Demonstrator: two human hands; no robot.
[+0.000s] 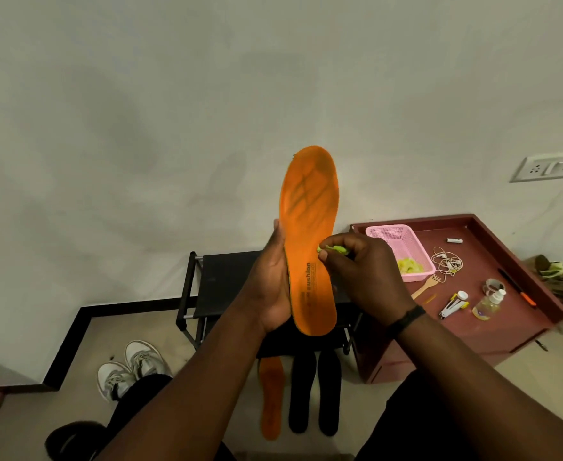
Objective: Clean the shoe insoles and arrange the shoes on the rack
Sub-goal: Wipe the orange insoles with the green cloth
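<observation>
The left hand (270, 287) has a closed grip on the upright orange insole (310, 234) — the right hand (363, 274) pinches a green cloth (335, 250) against it.

Open room: upper frame, bare wall (140, 94).
Obstacles, lower centre: shoe rack (220, 281), three floor insoles (301, 397).
Obstacles, right: cluttered maroon table (493, 331).

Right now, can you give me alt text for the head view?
A person's left hand holds an orange insole upright while the right hand pinches a small green cloth against it. Below stand a black shoe rack, three more insoles and grey sneakers on the floor.
</observation>
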